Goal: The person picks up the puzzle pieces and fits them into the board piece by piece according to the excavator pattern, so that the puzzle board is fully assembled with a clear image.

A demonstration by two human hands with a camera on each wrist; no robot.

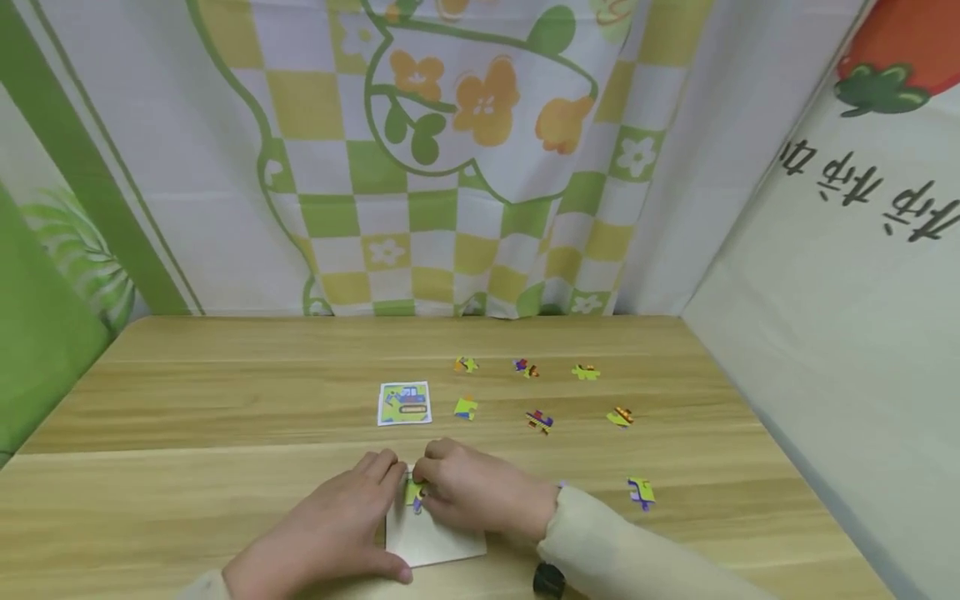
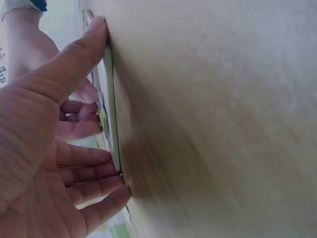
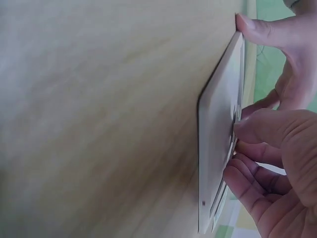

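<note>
A pale, flat puzzle board [image 1: 432, 543] lies on the wooden table between both hands. Along its left side, my left hand [image 1: 330, 518] holds it, the thumb by the near corner and the fingers at the far corner. Over the board's upper part, my right hand [image 1: 480, 490] pinches a jigsaw piece, mostly covered by the fingertips. Yellow-green and purple puzzle artwork [image 1: 412, 493] shows at the board's upper left, beside those fingertips. In the right wrist view, the thumb and fingers meet low over the board [image 3: 218, 119]; the exact fit is hidden.
A square picture card [image 1: 405, 403] of an excavator lies beyond the hands. Several loose jigsaw pieces are spread to the right, including a yellow-green one [image 1: 641, 492] and a dark striped one [image 1: 539, 421]. A small black object [image 1: 549, 580] sits near the right forearm.
</note>
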